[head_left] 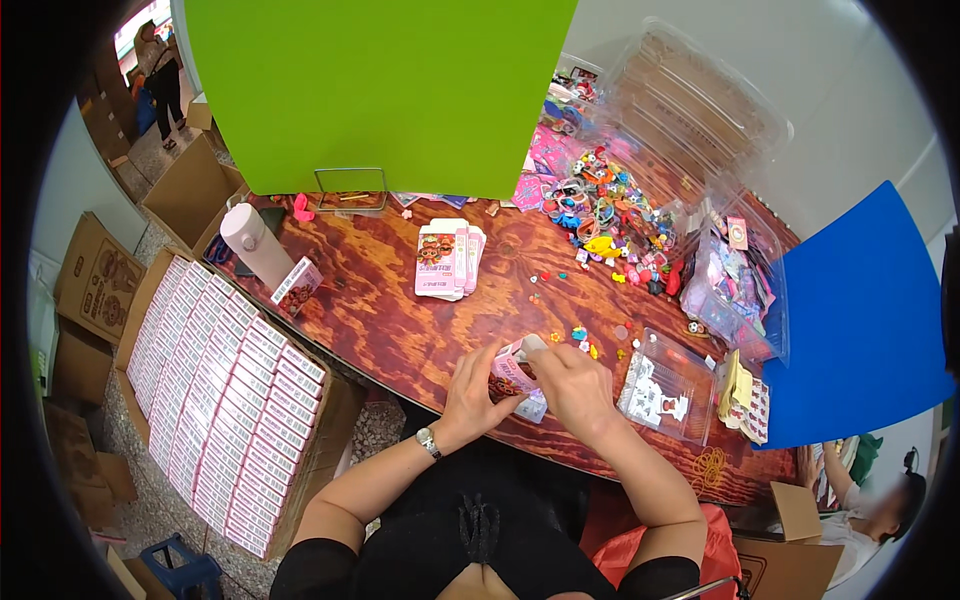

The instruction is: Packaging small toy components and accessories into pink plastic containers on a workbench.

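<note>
both hands, left hand (472,392) and right hand (574,388), are clamping a small pink carton (513,368) (light, thin card, probably crushable), so gripping its stiffer edges seems wisest.

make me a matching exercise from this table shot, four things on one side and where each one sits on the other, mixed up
Things:
1. small pink box
2. pink bottle
3. stack of flat pink cartons
4. clear tray with printed sheets

Places:
A. far part of the table, near its middle
B. between both hands, left hand and right hand
C. just right of the right hand
D. left end of the table, lying tilted

Pairs: 1-B, 2-D, 3-A, 4-C
</note>
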